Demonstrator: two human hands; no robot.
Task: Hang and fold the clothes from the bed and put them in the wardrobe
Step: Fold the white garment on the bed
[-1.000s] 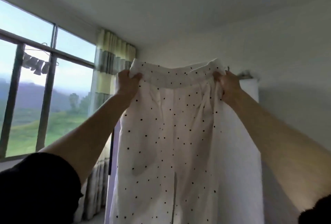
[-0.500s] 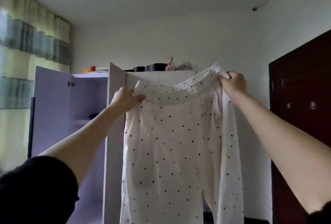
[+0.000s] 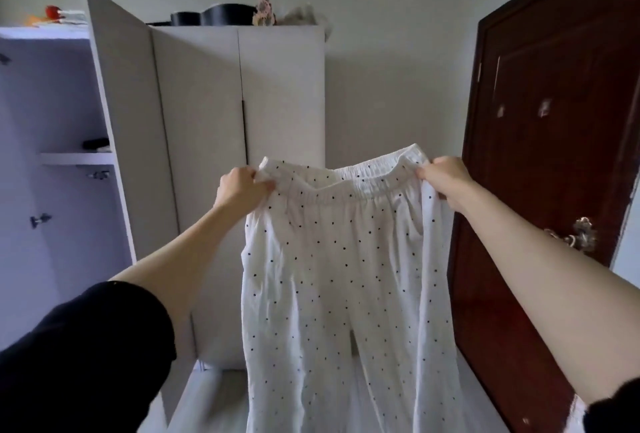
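Head view, left hand (image 3: 239, 187) and right hand (image 3: 446, 181) gripping dotted white trousers (image 3: 346, 277) by waistband, no legible writing

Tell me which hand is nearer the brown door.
Right. The right hand grips the trousers' waistband just left of the brown door; the left hand grips the far end, before the wardrobe.

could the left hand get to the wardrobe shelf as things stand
Probably not yet: the left hand grips the trousers waistband. The shelf lies open, its door swung aside.
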